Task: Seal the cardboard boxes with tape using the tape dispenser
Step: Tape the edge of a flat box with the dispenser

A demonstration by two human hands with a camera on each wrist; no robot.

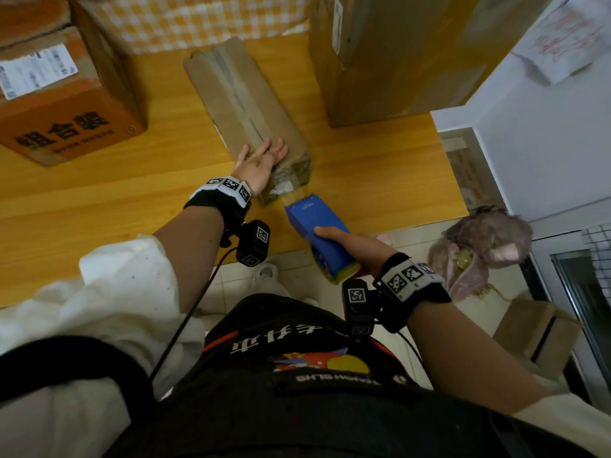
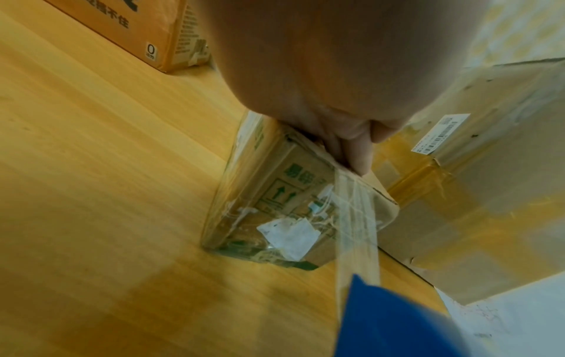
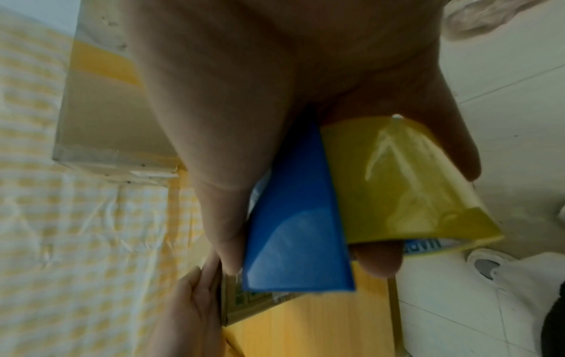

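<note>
Long narrow cardboard box (image 1: 244, 104) lies on counter (image 1: 99, 200), mid-scene, near end toward person

Left hand (image 1: 261, 160) flat, fingers straight, pressing box top at near end

Right hand (image 1: 347, 242) clamped on blue tape dispenser (image 1: 320, 233), just off near end; clear tape strip (image 2: 357, 239) runs from box edge to dispenser, uncut

Judgement: this box's strip nearly finished, cut left; orange printed box (image 1: 66, 104) far left, tall box (image 1: 390, 54) far right, sealing unclear
</note>
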